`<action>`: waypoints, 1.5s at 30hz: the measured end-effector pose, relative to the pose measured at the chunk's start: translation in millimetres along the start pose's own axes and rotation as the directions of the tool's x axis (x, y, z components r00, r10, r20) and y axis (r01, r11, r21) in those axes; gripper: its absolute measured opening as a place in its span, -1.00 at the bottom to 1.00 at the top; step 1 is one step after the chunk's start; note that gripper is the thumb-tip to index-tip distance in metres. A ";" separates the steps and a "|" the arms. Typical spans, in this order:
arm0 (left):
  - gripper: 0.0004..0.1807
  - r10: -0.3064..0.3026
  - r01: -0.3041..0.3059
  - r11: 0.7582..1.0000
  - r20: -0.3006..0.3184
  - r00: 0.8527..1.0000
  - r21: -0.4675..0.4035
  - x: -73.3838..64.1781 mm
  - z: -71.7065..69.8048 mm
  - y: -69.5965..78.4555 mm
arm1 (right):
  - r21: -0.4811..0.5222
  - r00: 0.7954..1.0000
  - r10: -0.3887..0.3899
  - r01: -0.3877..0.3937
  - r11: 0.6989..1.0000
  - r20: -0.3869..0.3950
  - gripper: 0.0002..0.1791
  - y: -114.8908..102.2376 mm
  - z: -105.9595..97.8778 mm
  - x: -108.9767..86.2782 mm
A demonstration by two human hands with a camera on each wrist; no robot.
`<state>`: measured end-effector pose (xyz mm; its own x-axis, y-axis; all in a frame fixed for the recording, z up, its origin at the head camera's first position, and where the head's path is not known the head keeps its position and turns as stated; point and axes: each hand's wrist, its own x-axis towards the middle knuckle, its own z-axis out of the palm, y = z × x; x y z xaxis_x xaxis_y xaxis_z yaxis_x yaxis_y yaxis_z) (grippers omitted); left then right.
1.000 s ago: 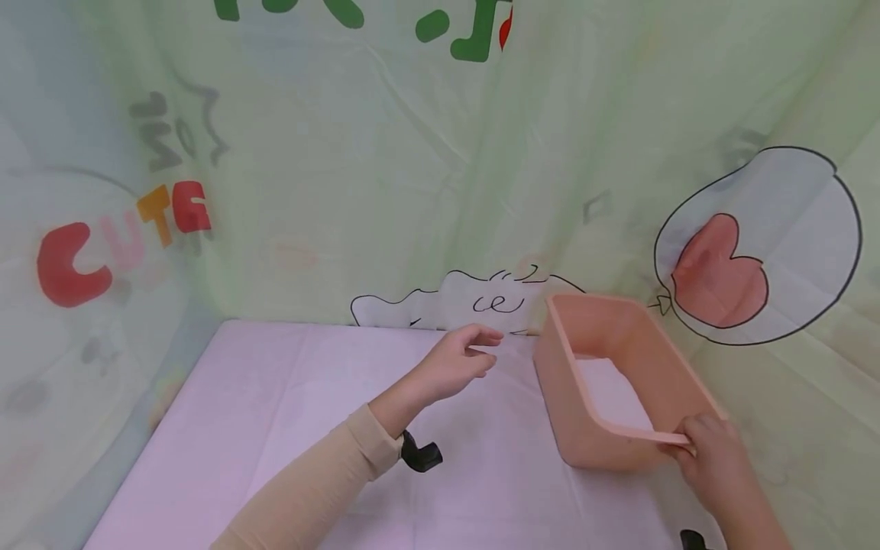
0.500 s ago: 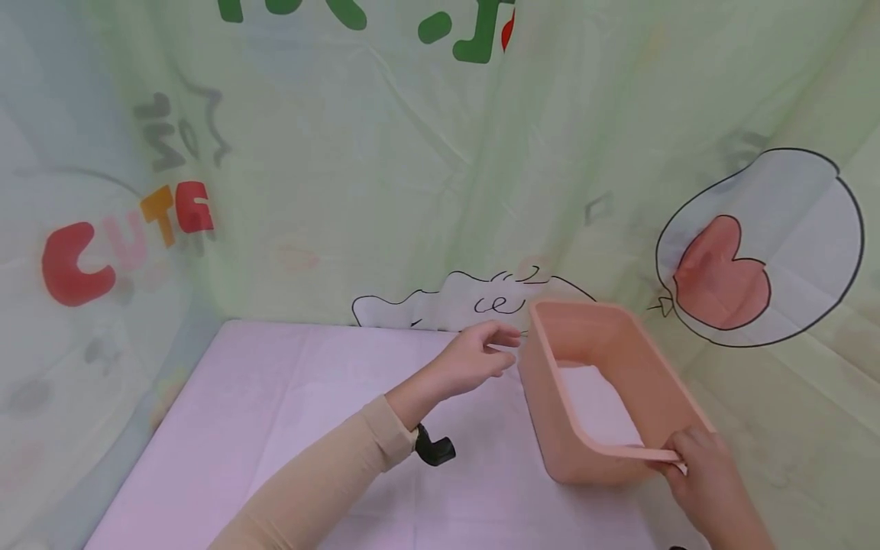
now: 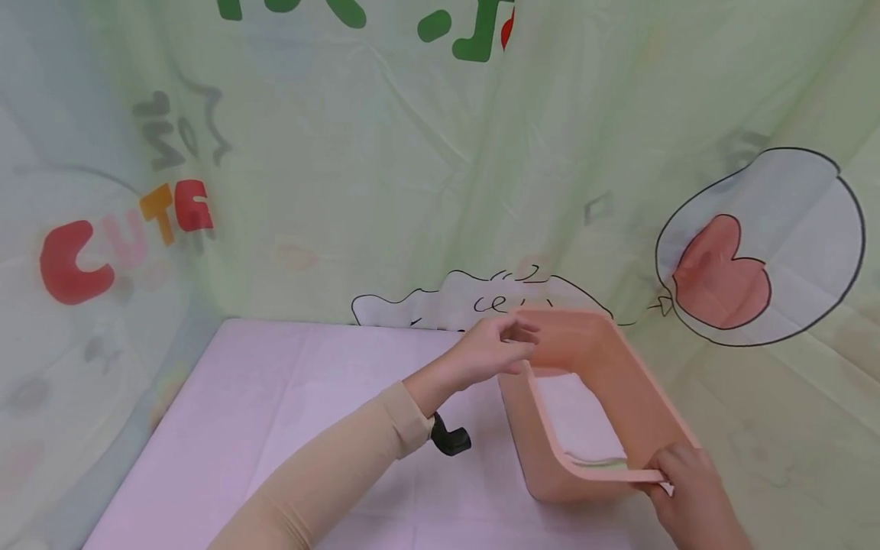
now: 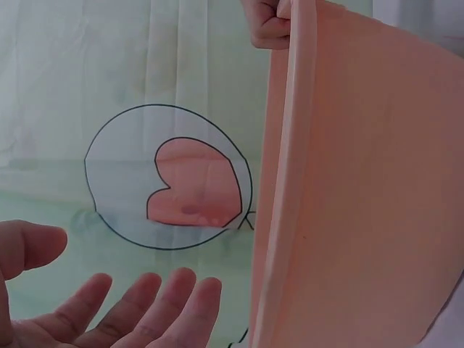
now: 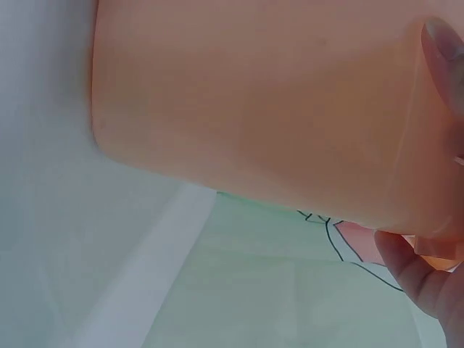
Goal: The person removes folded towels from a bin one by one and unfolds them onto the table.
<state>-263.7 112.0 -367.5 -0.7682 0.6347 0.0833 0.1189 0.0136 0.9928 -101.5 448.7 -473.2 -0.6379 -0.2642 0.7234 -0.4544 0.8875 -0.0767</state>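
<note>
A salmon-pink plastic storage bin (image 3: 639, 382) stands on the right of the table. My right hand (image 3: 690, 489) grips its rim at the near right corner; in the right wrist view the thumb (image 5: 442, 43) lies against the outer wall. My left hand (image 3: 491, 351) hovers at the far left rim, fingers loosely bent and holding nothing. In the left wrist view those fingers (image 4: 141, 297) stand apart from the bin's wall (image 4: 377, 181). Flat inside the bin lies something white (image 3: 577, 416) with a pale green edge at its near end; its kind is unclear.
The table (image 3: 309, 428) has a pale pinkish cover. Behind it and at both sides hangs a light green printed curtain (image 3: 330, 191), with a heart balloon drawing at right. A black piece (image 3: 451, 439) sticks out beneath my left wrist.
The bin has slid left and toward me in my right hand's grip. My left hand has moved slightly right, and its fingers now overlap the bin's far left rim in the head view.
</note>
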 end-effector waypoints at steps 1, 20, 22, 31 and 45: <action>-0.60 -0.003 0.003 1.000 0.004 1.000 -0.006 1.3 0.6 0.8 | -0.002 1.000 -0.009 0.009 1.000 -0.002 -0.28 -1.6 0.3 0.3; -0.65 -0.098 0.101 0.988 0.032 0.995 -0.114 26.3 16.6 13.9 | -0.010 0.999 -0.041 0.041 0.999 0.005 -0.28 -32.7 6.9 3.7; -0.64 -0.106 0.111 0.986 0.048 0.993 -0.123 27.7 18.5 14.7 | -0.010 0.999 -0.040 0.040 0.999 0.010 -0.27 -36.2 6.2 3.6; -0.63 -0.165 0.172 0.971 0.052 0.985 -0.165 36.7 23.3 7.6 | -0.046 0.996 0.040 -0.036 0.998 0.080 -0.50 -55.3 1.3 -3.6; -0.59 -0.262 0.270 0.941 0.070 0.963 -0.203 46.9 15.1 -10.6 | -0.069 0.991 0.070 -0.062 0.996 0.111 -0.33 -79.7 5.3 -3.5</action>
<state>-291.5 153.3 -375.4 -0.7267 0.6615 -0.1855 -0.2233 0.0280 0.9744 -66.3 376.9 -473.3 -0.7333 -0.2419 0.6355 -0.3700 0.9261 -0.0744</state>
